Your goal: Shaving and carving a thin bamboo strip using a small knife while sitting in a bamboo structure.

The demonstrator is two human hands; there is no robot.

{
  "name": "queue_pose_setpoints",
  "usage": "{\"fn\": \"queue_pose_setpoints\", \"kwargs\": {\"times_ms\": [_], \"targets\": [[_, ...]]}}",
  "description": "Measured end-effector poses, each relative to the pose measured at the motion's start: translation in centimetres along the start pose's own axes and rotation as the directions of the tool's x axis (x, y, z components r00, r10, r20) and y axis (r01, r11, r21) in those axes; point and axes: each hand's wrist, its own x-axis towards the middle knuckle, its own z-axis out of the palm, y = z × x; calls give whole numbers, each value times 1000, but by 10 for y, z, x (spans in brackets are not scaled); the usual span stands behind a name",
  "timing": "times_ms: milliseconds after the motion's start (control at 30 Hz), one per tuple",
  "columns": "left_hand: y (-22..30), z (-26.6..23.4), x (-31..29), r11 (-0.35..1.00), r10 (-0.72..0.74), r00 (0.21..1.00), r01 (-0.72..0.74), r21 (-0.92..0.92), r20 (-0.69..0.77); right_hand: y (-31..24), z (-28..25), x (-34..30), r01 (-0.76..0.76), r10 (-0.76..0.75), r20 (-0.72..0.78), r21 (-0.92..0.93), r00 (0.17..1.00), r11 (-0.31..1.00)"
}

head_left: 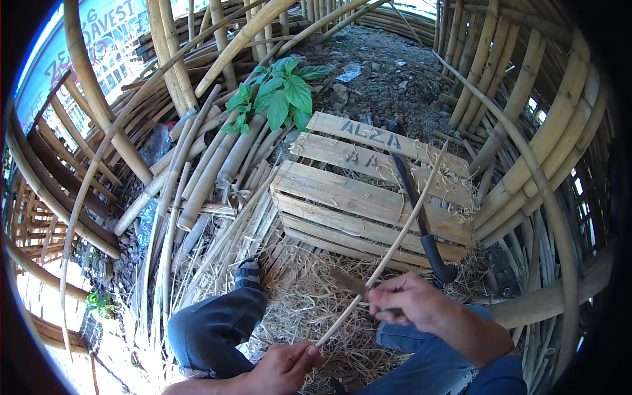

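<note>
My left hand (pixel 288 366) is closed around the near end of a long, thin bamboo strip (pixel 397 243). The strip slants up and to the right, its far end above a wooden crate. In my right hand (pixel 406 299) is a small knife (pixel 347 282), its handle mostly hidden by the fingers. The brownish blade points left and lies across or right beside the strip; contact cannot be made out. Beyond the right hand, a machete-like tool with a dark blade and black handle (pixel 434 254) lies on the slatted wooden crate (pixel 329 191).
Pale shavings (pixel 303 306) cover the ground between my legs, and curls lie on the crate. Cut bamboo pieces (pixel 210 164) are heaped at the left beside a leafy green plant (pixel 284 92). Upright and leaning bamboo poles (pixel 550 151) stand on both sides.
</note>
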Motion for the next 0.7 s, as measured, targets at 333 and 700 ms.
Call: {"fn": "queue_pose_setpoints", "kwargs": {"times_ms": [333, 700], "targets": [[-23, 0, -7, 997, -78, 997, 79, 2, -22, -11, -18, -4, 54, -49, -119, 43, 992, 998], [-24, -4, -11, 951, 239, 970, -226, 212, -37, -35, -80, -23, 253, -194, -360, 125, 913, 959]]}}
